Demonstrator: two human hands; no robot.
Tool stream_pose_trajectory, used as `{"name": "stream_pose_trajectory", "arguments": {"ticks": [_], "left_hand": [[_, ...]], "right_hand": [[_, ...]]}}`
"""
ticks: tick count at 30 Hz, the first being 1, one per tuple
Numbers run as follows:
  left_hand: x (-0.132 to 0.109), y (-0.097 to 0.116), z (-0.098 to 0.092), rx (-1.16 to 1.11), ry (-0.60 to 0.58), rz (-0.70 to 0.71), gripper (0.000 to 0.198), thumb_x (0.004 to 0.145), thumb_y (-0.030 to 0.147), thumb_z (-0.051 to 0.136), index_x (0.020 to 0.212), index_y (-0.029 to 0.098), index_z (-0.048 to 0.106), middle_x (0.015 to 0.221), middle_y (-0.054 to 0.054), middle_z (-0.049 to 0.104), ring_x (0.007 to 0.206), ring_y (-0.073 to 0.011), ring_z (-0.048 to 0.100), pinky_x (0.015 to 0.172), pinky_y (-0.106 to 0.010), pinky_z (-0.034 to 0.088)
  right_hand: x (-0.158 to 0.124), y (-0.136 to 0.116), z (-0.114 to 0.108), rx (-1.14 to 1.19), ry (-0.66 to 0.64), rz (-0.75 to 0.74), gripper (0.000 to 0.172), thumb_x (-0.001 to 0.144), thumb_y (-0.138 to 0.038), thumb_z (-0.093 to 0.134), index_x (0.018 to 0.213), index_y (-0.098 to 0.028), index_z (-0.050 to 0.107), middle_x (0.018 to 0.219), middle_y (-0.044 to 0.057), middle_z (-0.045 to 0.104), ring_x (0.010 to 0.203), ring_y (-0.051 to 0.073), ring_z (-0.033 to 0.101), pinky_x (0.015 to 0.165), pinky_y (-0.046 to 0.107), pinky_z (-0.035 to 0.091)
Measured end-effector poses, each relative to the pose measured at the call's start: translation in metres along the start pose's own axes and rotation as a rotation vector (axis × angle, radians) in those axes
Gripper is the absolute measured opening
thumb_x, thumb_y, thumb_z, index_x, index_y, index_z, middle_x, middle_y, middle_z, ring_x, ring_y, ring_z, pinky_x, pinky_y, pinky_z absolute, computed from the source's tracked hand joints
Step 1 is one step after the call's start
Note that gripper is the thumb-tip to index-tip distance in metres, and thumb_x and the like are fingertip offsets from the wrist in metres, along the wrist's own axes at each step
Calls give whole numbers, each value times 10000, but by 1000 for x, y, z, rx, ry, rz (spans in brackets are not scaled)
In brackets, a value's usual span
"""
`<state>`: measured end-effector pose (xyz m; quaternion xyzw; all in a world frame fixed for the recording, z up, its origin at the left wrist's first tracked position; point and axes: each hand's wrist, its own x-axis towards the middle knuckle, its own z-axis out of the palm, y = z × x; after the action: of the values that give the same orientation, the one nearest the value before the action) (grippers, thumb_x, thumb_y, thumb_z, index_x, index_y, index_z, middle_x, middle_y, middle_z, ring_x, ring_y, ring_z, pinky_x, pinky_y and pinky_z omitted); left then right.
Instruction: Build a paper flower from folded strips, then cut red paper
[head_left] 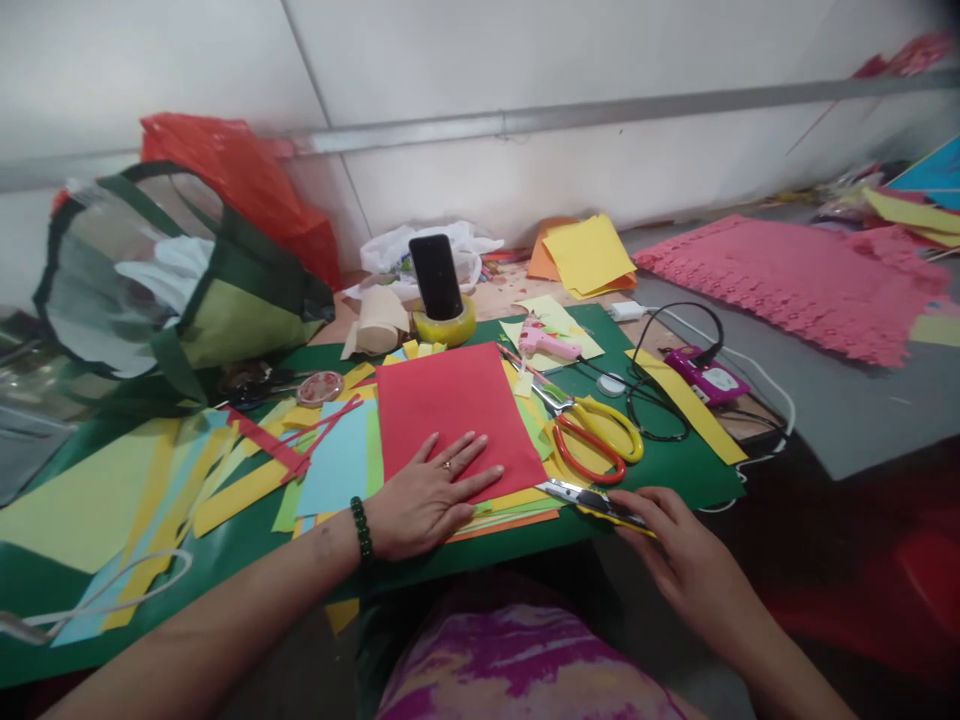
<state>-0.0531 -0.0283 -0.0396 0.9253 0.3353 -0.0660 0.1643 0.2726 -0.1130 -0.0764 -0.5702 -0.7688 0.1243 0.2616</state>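
Note:
A red sheet of paper [454, 410] lies on a stack of coloured sheets on the green mat [675, 455]. My left hand [431, 490] rests flat on the red sheet's lower part, fingers spread. In my right hand [667, 540] is a utility knife [596, 500] with a black and yellow handle. Its blade points left, close to the sheet's lower right corner; whether it touches the paper I cannot tell. Just above the knife lie scissors [592, 435] with one red and one yellow handle loop.
Behind the sheet, a phone [436, 277] stands in a yellow tape roll [448, 325]. To the right are a pink glue gun [550, 342], a purple box [705, 377] with cables and pink crepe paper [757, 280]. Paper strips [247, 490] and a green bag [247, 290] are on the left.

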Motion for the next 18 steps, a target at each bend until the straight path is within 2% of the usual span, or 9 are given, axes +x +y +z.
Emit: {"name": "stream_pose_trajectory", "arguments": {"ticks": [7,11,18], "left_hand": [[1,0,2,-23,28,-10,539,1004,515,193,1514,351,257,1621,-64,135,1484,-283,153,1165,-568,101],[0,0,2,-13,17,-5,547,1006,510,171,1516,335,260,1620,-82,127,1490,-280,122,1159,-580,92],[2,1,2,7,22,-6,541,1008,502,177,1514,334,265,1618,-76,135,1489,-277,126,1160,-574,96]], "right_hand": [[-1,-6,1,-48,8,-13,282,977,-330,411,1170,-241,596,1019,89,627,846,196,679,666,285,561],[-2,-6,-2,-59,11,-55,270,974,-330,422,1151,-241,606,999,77,629,824,184,680,643,269,560],[-3,-10,-6,-17,-33,-3,273,963,-329,426,1144,-251,616,1013,86,636,850,192,683,653,277,565]]}}
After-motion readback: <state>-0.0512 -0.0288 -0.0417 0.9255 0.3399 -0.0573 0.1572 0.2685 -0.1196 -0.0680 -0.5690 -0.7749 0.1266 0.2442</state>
